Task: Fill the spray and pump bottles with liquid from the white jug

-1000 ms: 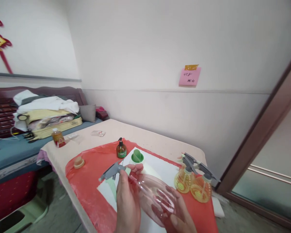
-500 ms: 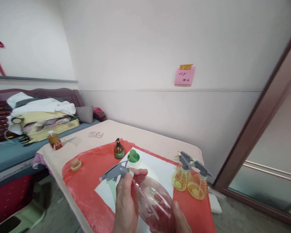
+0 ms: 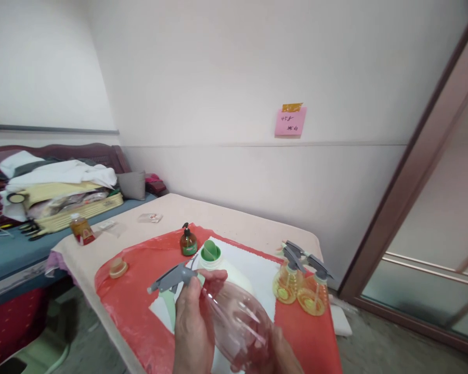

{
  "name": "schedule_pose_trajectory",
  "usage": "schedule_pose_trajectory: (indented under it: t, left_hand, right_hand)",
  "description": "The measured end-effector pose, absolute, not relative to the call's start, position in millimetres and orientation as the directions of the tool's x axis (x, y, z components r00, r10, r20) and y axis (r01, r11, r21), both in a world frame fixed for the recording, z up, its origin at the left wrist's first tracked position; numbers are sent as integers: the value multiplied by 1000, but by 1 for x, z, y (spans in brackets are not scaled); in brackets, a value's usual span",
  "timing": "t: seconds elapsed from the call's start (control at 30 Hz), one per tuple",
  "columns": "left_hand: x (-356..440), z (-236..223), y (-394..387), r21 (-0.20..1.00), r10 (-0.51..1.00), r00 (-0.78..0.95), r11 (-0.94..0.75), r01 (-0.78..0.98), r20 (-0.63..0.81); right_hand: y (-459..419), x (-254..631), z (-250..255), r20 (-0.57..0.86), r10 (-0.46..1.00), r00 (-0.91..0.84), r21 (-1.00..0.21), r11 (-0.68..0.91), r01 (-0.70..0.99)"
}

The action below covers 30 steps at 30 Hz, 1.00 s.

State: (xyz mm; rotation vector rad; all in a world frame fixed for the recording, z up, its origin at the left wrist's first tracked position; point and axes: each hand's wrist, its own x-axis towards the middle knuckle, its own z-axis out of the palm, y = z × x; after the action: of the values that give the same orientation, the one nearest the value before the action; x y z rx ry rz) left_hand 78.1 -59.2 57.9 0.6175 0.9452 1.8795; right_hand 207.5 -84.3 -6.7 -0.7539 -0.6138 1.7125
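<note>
My left hand [image 3: 195, 327] still grips the pink bottle [image 3: 237, 317] near its neck while my right hand [image 3: 284, 350] now clasps it lower.

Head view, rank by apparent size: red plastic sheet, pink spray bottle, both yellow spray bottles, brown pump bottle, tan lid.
1. Red plastic sheet
2. Pink spray bottle, helped by nearness to the camera
3. Left yellow spray bottle and right yellow spray bottle: look alike, unranked
4. Brown pump bottle
5. Tan lid
</note>
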Motion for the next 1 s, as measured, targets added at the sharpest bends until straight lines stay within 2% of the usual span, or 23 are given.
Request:
schedule_pose_trajectory:
  t: [0.1,0.17,0.27,0.3,0.47,0.5,0.6,0.63,0.67,0.77,0.83,1.0]
  left_hand:
    - [77,57,-59,815,881,-474,-282,-506,11]
    - [76,59,-59,813,888,-459,-275,-514,10]
    - [75,61,-60,821,894,-447,-281,-497,36]
    - [75,61,-60,828,889,-456,-288,-481,44]
    - [74,59,-59,850,870,-493,-276,-448,23]
    - [74,59,-59,845,875,-484,-274,-459,21]
    - [73,57,-60,825,882,-469,-286,-487,29]
    - [73,57,-60,822,880,-473,-294,-488,34]
    - [72,57,-61,821,878,-478,-298,-488,35]
    - [72,57,-61,827,881,-472,-273,-492,10]
    - [73,57,-60,824,890,-457,-254,-506,-7]
    - [72,57,-57,789,895,-446,-264,-555,-14]
  right_hand:
    - [-80,210,-10,-39,991,-129,-770,-112,-628]
    - [-76,212,-13,-101,976,-195,-780,-199,-594]
    - [-71,211,-17,-272,915,-298,-692,-401,-600]
    - [-71,210,-19,-286,909,-304,-675,-416,-609]
    - [-74,203,-26,-48,993,-109,-797,-104,-595]
    - [-74,204,-27,-59,992,-112,-795,-115,-596]
    - [-72,206,-31,-249,929,-275,-731,-366,-575]
    - [-72,207,-31,-275,912,-304,-716,-405,-568]
    - [-71,207,-32,-263,917,-301,-720,-394,-571]
    - [-72,208,-33,-82,980,-182,-790,-175,-588]
    - [-73,209,-34,-19,987,-161,-803,-111,-586]
    - [-69,207,-38,-214,950,-227,-752,-309,-582]
